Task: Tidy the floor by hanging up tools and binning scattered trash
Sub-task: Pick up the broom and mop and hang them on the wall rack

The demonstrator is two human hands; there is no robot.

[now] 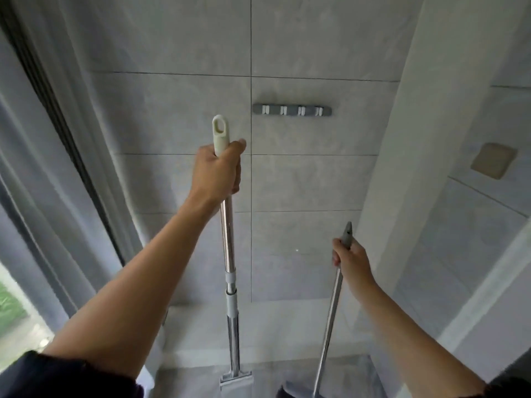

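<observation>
— Against the grey tiled wall (178,110), what did each hand carry?

— At ten o'clock from the frame's middle, the left hand (218,170) was clenched around the flat mop (230,254) just under its cream hanging loop, pole upright, mop head at six o'clock by the floor. At four o'clock, the right hand (349,261) was clenched on the broom (330,311) near its grey tip, the pole leaning slightly.

— And the hanger?

— The grey wall rack (291,110) sat at one o'clock, above and between both handles, touching neither. Its clips looked unoccupied.
</observation>
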